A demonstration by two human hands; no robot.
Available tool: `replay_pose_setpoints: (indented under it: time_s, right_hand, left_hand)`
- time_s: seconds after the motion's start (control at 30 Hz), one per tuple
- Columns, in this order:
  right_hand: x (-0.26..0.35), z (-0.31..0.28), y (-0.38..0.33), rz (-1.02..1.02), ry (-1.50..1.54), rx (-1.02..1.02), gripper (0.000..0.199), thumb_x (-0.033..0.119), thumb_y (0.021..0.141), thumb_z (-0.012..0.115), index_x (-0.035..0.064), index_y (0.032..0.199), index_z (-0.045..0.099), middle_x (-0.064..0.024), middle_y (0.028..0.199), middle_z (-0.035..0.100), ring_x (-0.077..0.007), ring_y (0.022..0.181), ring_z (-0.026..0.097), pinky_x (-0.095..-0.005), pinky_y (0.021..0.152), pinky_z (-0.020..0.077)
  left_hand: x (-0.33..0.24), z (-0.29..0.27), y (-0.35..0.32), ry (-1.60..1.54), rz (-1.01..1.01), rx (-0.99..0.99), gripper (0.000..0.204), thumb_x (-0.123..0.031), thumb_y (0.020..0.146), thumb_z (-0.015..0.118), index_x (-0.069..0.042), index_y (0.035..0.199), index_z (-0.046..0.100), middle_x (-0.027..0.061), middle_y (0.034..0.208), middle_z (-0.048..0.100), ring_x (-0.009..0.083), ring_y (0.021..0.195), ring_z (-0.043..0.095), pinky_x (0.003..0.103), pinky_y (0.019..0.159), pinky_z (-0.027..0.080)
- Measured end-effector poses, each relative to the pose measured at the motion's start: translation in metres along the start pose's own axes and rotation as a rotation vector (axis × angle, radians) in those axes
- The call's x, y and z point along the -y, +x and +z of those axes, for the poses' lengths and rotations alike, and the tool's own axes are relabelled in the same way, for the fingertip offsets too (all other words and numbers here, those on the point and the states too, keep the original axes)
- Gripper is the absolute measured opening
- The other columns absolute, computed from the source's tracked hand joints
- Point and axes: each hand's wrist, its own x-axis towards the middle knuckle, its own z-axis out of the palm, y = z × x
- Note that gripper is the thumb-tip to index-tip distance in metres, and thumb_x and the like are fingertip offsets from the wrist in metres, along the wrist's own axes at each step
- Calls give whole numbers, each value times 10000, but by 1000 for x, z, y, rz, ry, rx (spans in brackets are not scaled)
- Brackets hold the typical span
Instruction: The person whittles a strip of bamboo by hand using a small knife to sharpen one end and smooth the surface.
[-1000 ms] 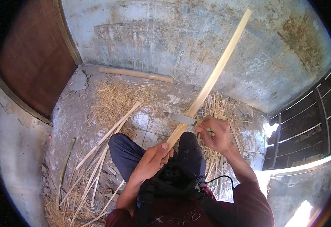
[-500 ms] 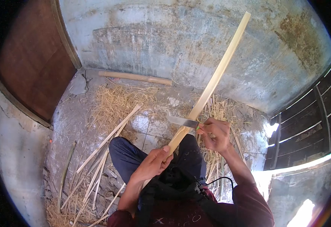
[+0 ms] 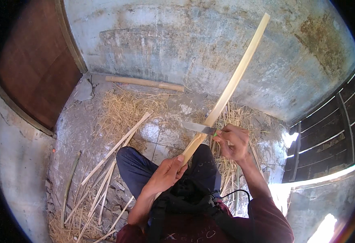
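A long pale split bamboo strip slants up and away from my lap toward the far wall. My left hand is closed round its near end, thumb on top. In my right hand is a knife with a wide metal blade and a bit of green at the handle; most of the handle is hidden by the fingers. The blade lies across the strip a little beyond my left hand, pointing left. Just below the blade, the strip's surface looks rough and cut.
Several thin bamboo strips lie at the left by a greenish stick. Piles of shavings cover parts of the tiled floor. A bamboo pole rests along the stained wall. A brown door stands at the left, dark slats at the right.
The knife and my right hand have shifted slightly to the right and toward the strip's far side. The strip has swung a touch to the right; my left hand keeps its hold.
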Motion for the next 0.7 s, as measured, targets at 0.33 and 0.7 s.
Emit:
replay_pose_setpoints:
  time_s: [0.33,0.7]
  right_hand:
    - [0,-5,5,268,54,-81,145,10,865,822,16,847,678,-144,771,700,-282,626,687,-363,563,522]
    - [-11,-13,4,71,-5,-84,176,4,839,836,12,855,661,-134,699,675,-250,551,655,-328,479,467]
  left_hand:
    - [-1,-1,-2,52,60,-65,582,-514,1172,365,-65,857,559,-41,644,420,62,503,380,252,452,312]
    - [-7,2,-8,111,145,-34,592,-495,1182,332,-75,807,517,-35,628,429,63,502,390,258,456,330]
